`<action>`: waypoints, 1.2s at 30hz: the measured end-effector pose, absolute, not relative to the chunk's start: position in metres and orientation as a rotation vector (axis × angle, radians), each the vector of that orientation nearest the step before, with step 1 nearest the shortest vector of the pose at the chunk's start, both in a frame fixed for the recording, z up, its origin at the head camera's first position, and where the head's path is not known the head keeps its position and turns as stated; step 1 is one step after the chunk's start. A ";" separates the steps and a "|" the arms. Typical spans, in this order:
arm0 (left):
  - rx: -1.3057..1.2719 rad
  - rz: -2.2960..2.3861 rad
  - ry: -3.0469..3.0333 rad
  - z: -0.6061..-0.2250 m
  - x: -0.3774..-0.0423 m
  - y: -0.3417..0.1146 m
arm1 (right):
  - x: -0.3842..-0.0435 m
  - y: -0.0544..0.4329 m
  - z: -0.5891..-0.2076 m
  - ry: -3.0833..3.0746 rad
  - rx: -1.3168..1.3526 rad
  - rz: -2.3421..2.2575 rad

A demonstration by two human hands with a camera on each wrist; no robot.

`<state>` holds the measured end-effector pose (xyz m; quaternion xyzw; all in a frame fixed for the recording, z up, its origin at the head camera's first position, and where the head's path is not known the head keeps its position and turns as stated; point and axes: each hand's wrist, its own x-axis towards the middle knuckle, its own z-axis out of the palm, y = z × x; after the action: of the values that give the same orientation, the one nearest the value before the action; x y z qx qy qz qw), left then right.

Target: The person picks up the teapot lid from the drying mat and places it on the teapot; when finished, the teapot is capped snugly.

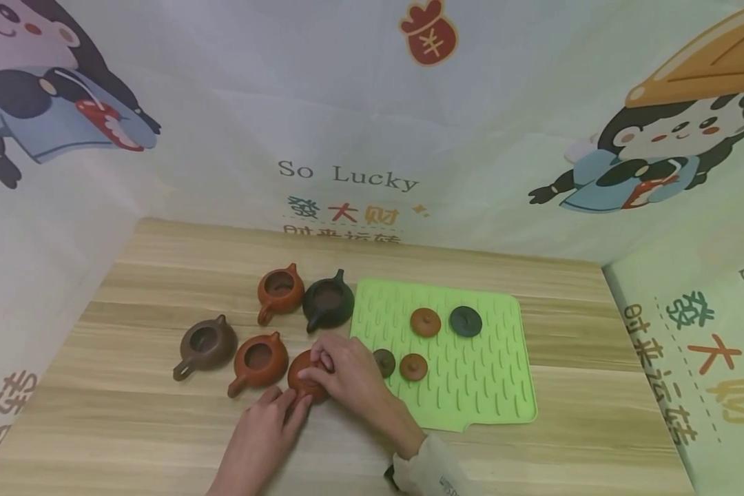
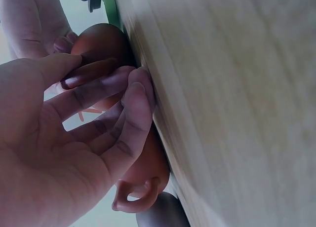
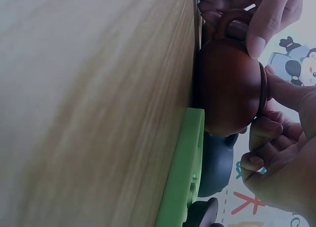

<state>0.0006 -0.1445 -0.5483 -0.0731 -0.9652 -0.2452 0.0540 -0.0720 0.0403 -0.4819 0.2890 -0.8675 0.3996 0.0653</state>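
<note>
On pale wood-grain counter (image 1: pixel 570 351): left grip (image 1: pixel 262 430) pinching handle (image 2: pixel 91 72) of round reddish-brown clay teapot (image 3: pixel 229 84), apparently for steadiness; right grip (image 1: pixel 355 372) holding matching clay lid (image 3: pixel 263 91) on top, presumably aligning.

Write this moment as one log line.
Left hand: grips red-brown teapot by handle | Right hand: holds lid at its mouth | Green mat: four lids

From where I stand, this looks like a makeshift booth (image 1: pixel 347 131): printed cloth (image 1: pixel 235 138) with cartoon figures (image 1: pixel 645 138) encloses a wood-grain table (image 1: pixel 570 344) on three sides.
</note>
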 end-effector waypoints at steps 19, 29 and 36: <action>-0.198 -0.757 -2.948 -0.544 0.001 -0.143 | -0.065 0.035 -0.482 -2.681 0.719 1.014; -0.206 -0.740 -2.947 -0.550 0.000 -0.147 | -0.069 0.052 -0.464 -2.752 0.771 1.188; -0.198 -0.754 -2.931 -0.551 0.001 -0.145 | -0.089 0.131 -0.419 -2.580 0.581 1.276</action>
<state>0.0011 -0.1447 -0.5509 -0.0653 -0.9650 -0.2482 0.0544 -0.0890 0.1311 -0.4194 0.1969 -0.8740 0.4323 0.1025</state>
